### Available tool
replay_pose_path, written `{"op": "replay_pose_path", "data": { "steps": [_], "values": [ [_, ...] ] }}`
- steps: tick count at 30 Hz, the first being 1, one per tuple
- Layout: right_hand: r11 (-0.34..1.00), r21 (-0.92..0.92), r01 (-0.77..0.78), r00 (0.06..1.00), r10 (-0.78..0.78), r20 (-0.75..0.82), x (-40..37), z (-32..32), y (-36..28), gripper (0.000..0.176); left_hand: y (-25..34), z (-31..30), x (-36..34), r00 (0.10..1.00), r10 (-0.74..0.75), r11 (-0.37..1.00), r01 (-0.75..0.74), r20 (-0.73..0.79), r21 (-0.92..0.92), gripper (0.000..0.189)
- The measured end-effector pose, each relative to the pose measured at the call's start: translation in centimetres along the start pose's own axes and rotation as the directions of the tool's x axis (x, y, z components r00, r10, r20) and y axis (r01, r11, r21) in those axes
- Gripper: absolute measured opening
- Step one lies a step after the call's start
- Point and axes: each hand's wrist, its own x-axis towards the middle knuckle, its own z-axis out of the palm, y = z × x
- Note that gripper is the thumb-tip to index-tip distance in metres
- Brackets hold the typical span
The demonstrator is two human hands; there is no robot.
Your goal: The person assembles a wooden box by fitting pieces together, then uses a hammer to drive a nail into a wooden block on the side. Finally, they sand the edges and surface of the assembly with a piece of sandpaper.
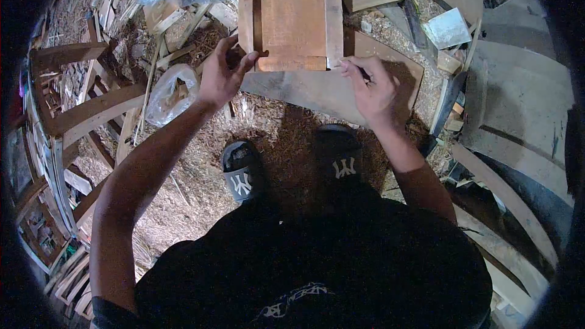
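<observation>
A wooden panel frame (292, 12), with two side rails and a crosspiece around a flat orange-brown board, stands at the top middle. My left hand (224, 76) is at its lower left corner, the thumb against the end of the left rail and the fingers partly hidden beside it. Close to the lower right corner, my right hand (373, 85) has its thumb and forefinger pinched together. Whatever lies between those fingertips is too small to make out. Below the frame lies a broad flat board (304, 91), partly in its shadow.
Sawdust and wood scraps cover the ground around my sandals (241, 173). Curved wooden frames (100, 109) stand at left, near a clear plastic bag (173, 94). On the right are large panels (518, 103) and curved strips (509, 201). A pale block (448, 28) lies upper right.
</observation>
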Motion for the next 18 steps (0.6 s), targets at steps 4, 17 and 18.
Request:
{"op": "replay_pose_path", "data": {
  "steps": [4,17,18],
  "values": [
    [0.972,-0.170,0.160,0.986,-0.164,-0.008,0.4,-0.1,0.4,0.005,0.6,-0.2,-0.2,0.995,-0.102,0.983,0.099,0.011,0.152,0.055],
    [0.904,-0.245,0.350,0.935,-0.352,0.038,0.8,0.0,1.3,0.009,-0.6,-0.2,-0.1,0.993,-0.102,0.995,0.102,0.051,0.004,0.058],
    [0.897,-0.259,0.359,0.932,-0.358,0.051,0.8,0.0,1.3,0.009,-0.4,-0.2,-0.1,0.995,-0.095,0.995,0.096,0.040,-0.013,0.058]
  ]
}}
